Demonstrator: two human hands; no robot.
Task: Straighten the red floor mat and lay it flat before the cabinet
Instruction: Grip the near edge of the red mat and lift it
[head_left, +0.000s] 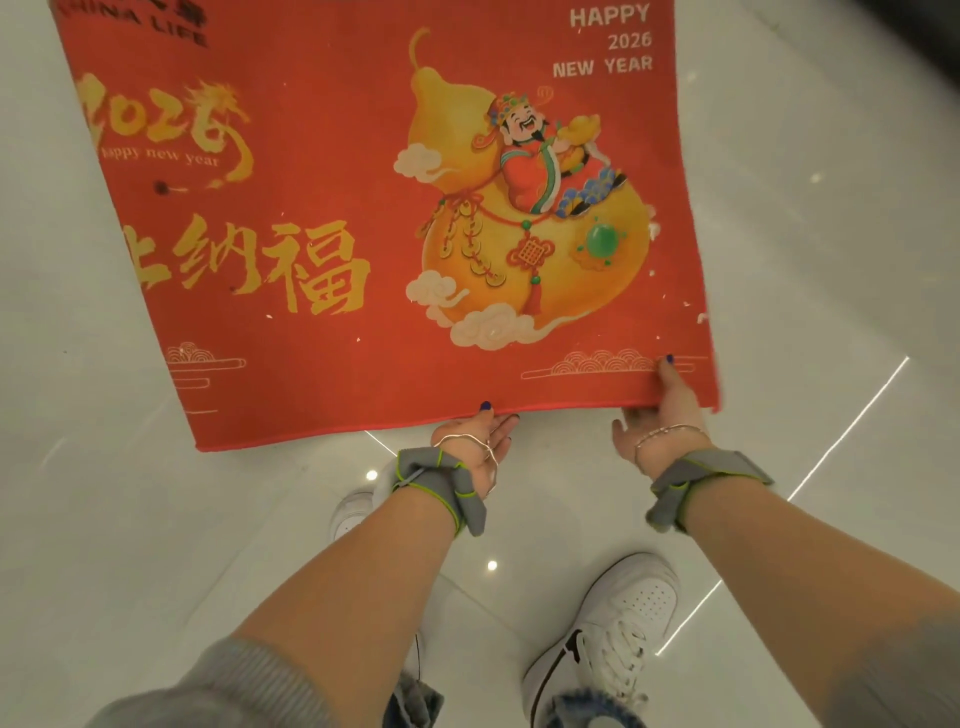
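The red floor mat (374, 223) is spread out over the pale tiled floor (810, 218) ahead of us, printed face up, and we hold it by its near edge. Our left hand (480, 441) pinches that edge near the middle, thumb on top and fingers tucked beneath; our right hand (662, 410) is closed on it close to the near right corner, thumb likewise on top. Whether the far part already rests on the tiles we cannot tell.

To do this well, we judge we should keep the near edge taut between both hands, square it up (it sits skewed, the near left corner dipping toward us) and lower it evenly so no ripple is trapped.

Our white shoes (608, 639) stand just behind the edge and could catch it as it comes down. The cabinet is not in view, so the alignment cannot be checked from here.
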